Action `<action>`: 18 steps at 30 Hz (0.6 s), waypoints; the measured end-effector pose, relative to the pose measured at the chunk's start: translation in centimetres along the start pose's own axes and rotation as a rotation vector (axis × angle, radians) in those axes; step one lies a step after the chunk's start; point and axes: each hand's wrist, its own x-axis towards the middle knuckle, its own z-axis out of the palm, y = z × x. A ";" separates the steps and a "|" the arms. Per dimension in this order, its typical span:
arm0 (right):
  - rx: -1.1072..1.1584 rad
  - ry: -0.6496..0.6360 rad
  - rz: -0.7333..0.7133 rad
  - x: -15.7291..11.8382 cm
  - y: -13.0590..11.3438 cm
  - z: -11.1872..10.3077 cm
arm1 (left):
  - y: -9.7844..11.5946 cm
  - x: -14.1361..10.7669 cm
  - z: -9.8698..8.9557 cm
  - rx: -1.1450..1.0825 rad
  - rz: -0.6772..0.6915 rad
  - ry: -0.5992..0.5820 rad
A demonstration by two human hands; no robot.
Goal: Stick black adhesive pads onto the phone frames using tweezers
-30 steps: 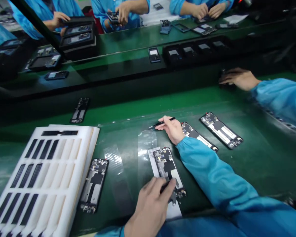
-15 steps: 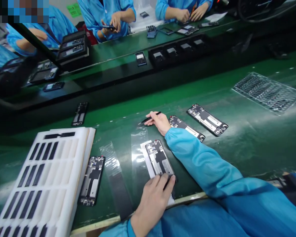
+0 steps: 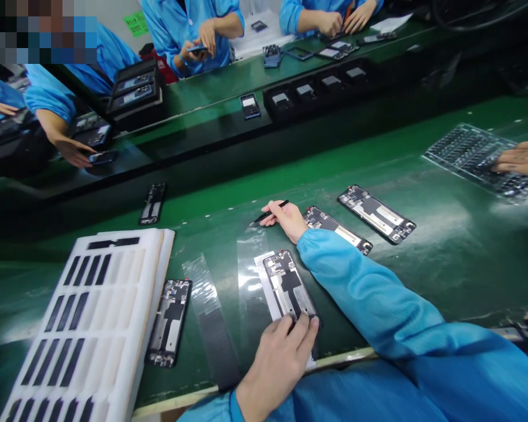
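My right hand [image 3: 285,219] pinches black tweezers [image 3: 268,215], their tips at the top end of a clear film strip [image 3: 251,258] on the green table. My left hand [image 3: 279,357] curls its fingers over the lower end of an opened phone [image 3: 289,281], whose circuit board and silver frame show. That end is partly hidden by the fingers. Under the phone's left side lies a white printed sheet [image 3: 270,296]. Another film strip, dark in its lower part [image 3: 217,346], lies left of the first. By my right forearm rests a second opened phone [image 3: 334,225], partly covered by the sleeve.
A white foam tray [image 3: 125,305] with black strips stands at left, an opened phone [image 3: 169,322] beside it. More opened phones [image 3: 376,214] lie right and far left. A co-worker's hand [image 3: 523,159] touches a clear sheet [image 3: 462,155]. Co-workers sit across the table.
A co-worker's hand has come onto the clear sheet at right. Another at upper left has reached down to a phone. The view has shifted slightly; my hands keep their holds.
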 end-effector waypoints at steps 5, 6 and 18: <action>-0.003 -0.001 0.000 0.0 0.1 0.0 | 0.6 0.3 -0.4 0.035 -0.076 -0.113; -0.005 0.000 0.001 0.0 0.2 0.0 | 0.7 0.4 -0.5 0.026 -0.095 -0.142; -0.046 0.010 0.004 -0.1 0.4 -0.1 | 0.4 1.3 -0.1 0.115 -0.311 -0.164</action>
